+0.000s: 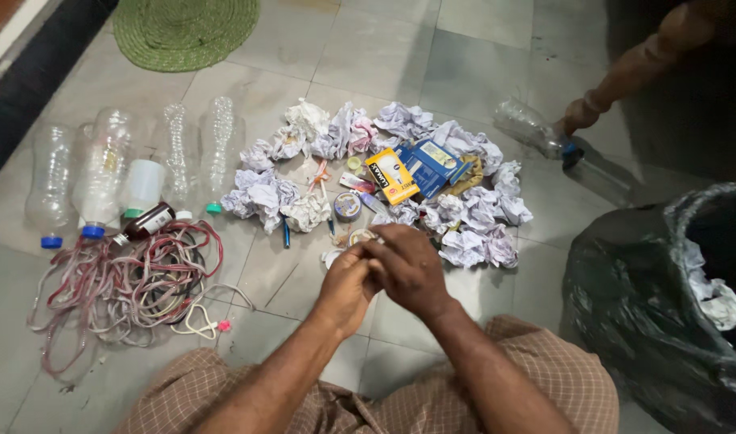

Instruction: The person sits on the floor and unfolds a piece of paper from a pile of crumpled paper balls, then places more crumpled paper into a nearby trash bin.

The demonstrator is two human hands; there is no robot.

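Both forearms extend forward from the checked-cloth lap (537, 378) and converge. Left hand (345, 283): fingers curled, fingertips raised. Right hand (408, 269): palm down, overlapping the left hand's fingertips. Both hands touch, closed together, beyond the lap.

— Entry one, the person on the floor: what is worn?

— A checked cloth (537, 378), brown lines on a pale tan ground, small regular squares, wrapped over both legs. It shows at the near edge, left and right of the arms.

— Sleeves?

— None in view. Both forearms are bare from the near edge up to the wrists.

— The hands?

— Left hand (345, 283) and right hand (410, 267): bare, no gloves. No ring, watch or band that I can make out from here.

— Footwear, upper garment?

— Out of sight; cannot list them.
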